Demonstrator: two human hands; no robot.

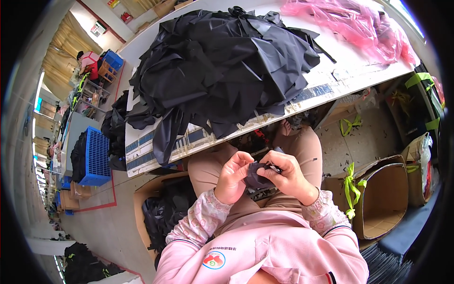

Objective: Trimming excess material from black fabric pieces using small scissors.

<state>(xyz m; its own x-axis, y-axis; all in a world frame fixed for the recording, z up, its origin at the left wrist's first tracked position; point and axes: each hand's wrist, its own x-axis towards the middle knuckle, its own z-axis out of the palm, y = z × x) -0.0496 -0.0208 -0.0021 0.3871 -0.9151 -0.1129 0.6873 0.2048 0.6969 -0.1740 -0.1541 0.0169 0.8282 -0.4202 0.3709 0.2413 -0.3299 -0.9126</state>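
Note:
Above my lap, my left hand (pixel 231 179) and my right hand (pixel 292 177) are close together, both pinching a small piece of black fabric (pixel 253 174). It is folded or bunched between the fingertips. Something dark also shows at my right thumb and forefinger; whether it is part of the fabric or a small tool, I cannot make out. Just beyond my hands, a large heap of black fabric pieces (pixel 213 66) covers much of the white table (pixel 350 85), and some pieces hang over its near edge.
Pink plastic sheeting (pixel 350 28) lies at the table's far right. At my left stands a cardboard box with black fabric (pixel 165 208); at my right, an open cardboard box (pixel 385 201) with yellow-green strips tied to it. A blue crate (pixel 97 156) and a person (pixel 90 64) are farther left.

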